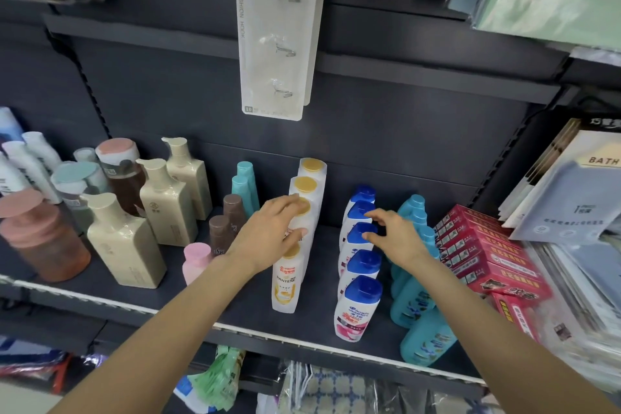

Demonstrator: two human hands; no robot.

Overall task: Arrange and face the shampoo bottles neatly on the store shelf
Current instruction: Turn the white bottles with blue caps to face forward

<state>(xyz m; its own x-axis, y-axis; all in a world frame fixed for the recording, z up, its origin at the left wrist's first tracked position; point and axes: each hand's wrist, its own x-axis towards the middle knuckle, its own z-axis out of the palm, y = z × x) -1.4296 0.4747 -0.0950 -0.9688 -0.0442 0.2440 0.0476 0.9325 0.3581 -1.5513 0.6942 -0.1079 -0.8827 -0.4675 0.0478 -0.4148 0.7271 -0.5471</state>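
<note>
On the dark shelf (242, 306) stands a row of white Pantene bottles (285, 282) with gold caps, running front to back. My left hand (272, 232) grips a middle bottle of that row, fingers over its cap and thumb on its side. To the right runs a row of white shampoo bottles with blue caps (358, 307). My right hand (393, 235) hovers at the third blue cap from the back, fingers loosely spread and touching or just off it. A row of turquoise bottles (423, 323) stands right of that.
Beige pump bottles (126, 239), brown and teal small bottles (232, 215) and a pink bottle (196, 260) fill the shelf's left. Red boxes (487, 255) and packaged goods crowd the right. A white hook pack (275, 30) hangs above. Bags sit below the shelf edge.
</note>
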